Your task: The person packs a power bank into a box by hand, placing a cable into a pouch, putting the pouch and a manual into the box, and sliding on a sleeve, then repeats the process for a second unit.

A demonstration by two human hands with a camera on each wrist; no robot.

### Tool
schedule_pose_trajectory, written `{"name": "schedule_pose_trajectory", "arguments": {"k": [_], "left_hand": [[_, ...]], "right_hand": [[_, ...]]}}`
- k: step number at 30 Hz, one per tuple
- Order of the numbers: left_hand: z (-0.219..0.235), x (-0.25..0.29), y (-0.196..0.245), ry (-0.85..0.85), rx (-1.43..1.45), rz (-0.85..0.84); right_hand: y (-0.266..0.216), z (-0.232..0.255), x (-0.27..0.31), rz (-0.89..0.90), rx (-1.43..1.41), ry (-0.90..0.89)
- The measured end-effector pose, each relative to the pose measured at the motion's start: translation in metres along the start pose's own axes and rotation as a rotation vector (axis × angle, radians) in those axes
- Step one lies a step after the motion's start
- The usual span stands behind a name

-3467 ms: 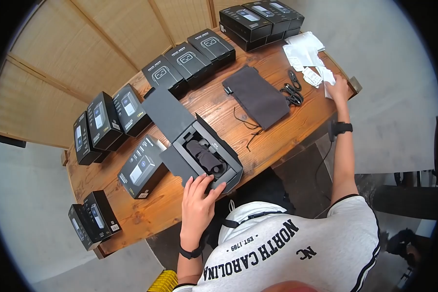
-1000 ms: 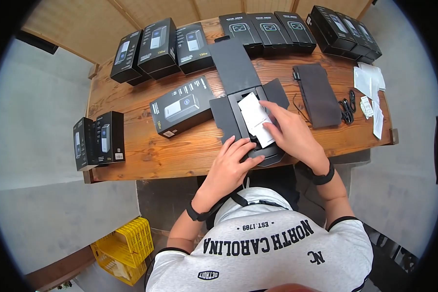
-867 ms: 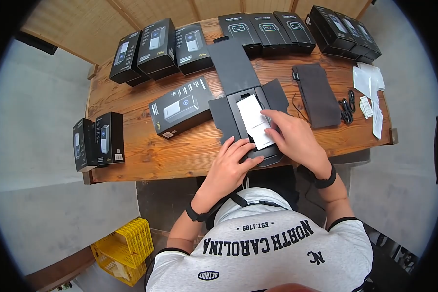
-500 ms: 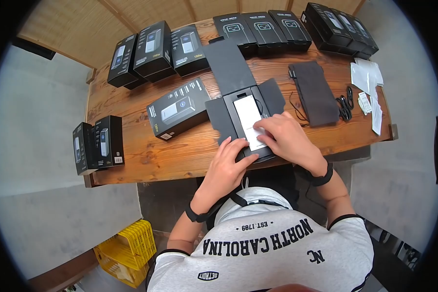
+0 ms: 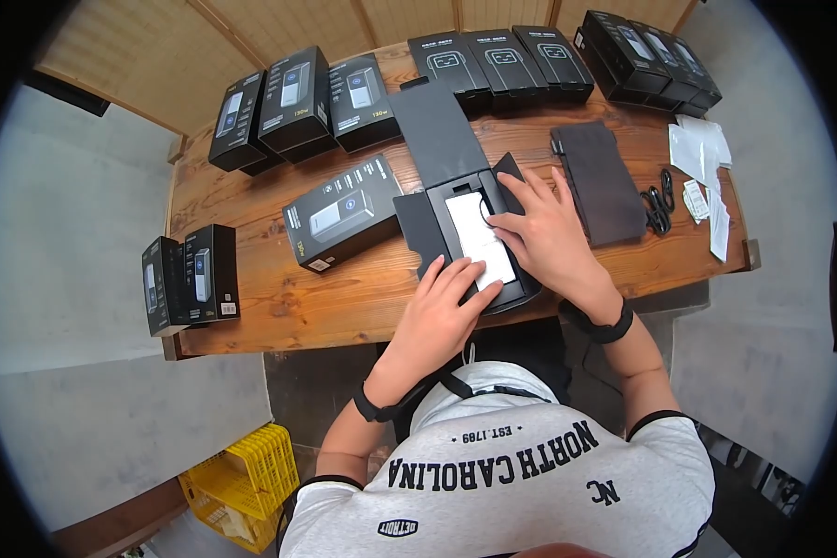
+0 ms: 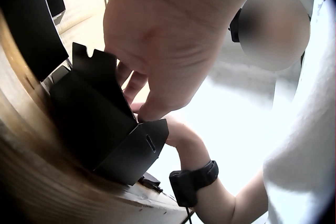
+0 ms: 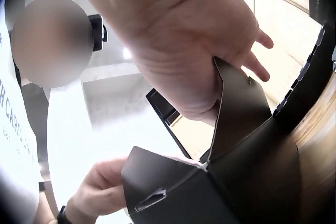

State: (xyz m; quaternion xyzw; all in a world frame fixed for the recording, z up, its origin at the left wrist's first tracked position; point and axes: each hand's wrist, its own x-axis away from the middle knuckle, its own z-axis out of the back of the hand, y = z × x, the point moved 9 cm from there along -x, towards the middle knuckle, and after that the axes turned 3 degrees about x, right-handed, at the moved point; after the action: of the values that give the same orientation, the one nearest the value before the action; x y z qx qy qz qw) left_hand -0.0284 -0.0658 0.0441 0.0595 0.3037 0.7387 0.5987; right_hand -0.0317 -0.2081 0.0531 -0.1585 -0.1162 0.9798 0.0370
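An opened black box [image 5: 439, 130] lies near the table's front edge, lid folded back and side flaps spread. White paper leaflets [image 5: 468, 221] lie inside it, covering most of the tray. My left hand [image 5: 437, 309] rests at the near end, fingers fairly straight, fingertips on the paper. My right hand [image 5: 556, 244] is over the box's right side, fingers spread by the right flap [image 7: 240, 103], thumb side at the paper's edge. Both wrist views show the palms above the black cardboard; the fingertips are partly hidden behind it.
A closed box [image 5: 344, 219] lies left of the opened one. More black boxes stand along the back and at the left corner. To the right are a dark grey pouch [image 5: 600, 181], black cables [image 5: 658, 203] and white papers [image 5: 697, 147]. Yellow crates [image 5: 242, 479] stand below.
The right hand has brought white paper from the right side into the box, over the dark contents. It has since moved up to the right flap, which now stands raised; the left fingers now touch the paper.
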Motion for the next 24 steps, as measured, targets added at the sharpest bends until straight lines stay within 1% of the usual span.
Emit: {"name": "schedule_pose_trajectory", "arguments": {"k": [3,7,10,15,16,18,22,24], "left_hand": [[-0.002,0.003,-0.001,-0.010,-0.013,0.005],[-0.004,0.004,-0.003,-0.020,-0.020,0.007],[-0.004,0.005,-0.002,-0.018,-0.017,0.002],[-0.005,0.006,-0.003,-0.025,-0.022,0.013],[-0.005,0.006,-0.003,-0.025,-0.022,0.012],[-0.006,0.007,-0.004,-0.027,-0.019,0.016],[-0.005,0.008,-0.005,-0.057,-0.017,0.027],[0.002,0.011,-0.008,-0.020,-0.056,0.030]], "right_hand": [[0.003,0.007,-0.006,-0.028,-0.022,0.048],[0.010,-0.002,-0.021,-0.031,-0.026,0.093],[0.015,-0.010,-0.031,-0.051,0.008,0.068],[0.012,-0.018,-0.037,0.008,-0.004,0.040],[0.011,-0.018,-0.036,0.007,-0.003,0.041],[0.003,-0.016,-0.034,0.045,0.017,-0.016],[0.001,-0.004,-0.022,0.076,0.051,-0.022],[0.011,0.017,-0.015,0.024,-0.356,0.092]]}}
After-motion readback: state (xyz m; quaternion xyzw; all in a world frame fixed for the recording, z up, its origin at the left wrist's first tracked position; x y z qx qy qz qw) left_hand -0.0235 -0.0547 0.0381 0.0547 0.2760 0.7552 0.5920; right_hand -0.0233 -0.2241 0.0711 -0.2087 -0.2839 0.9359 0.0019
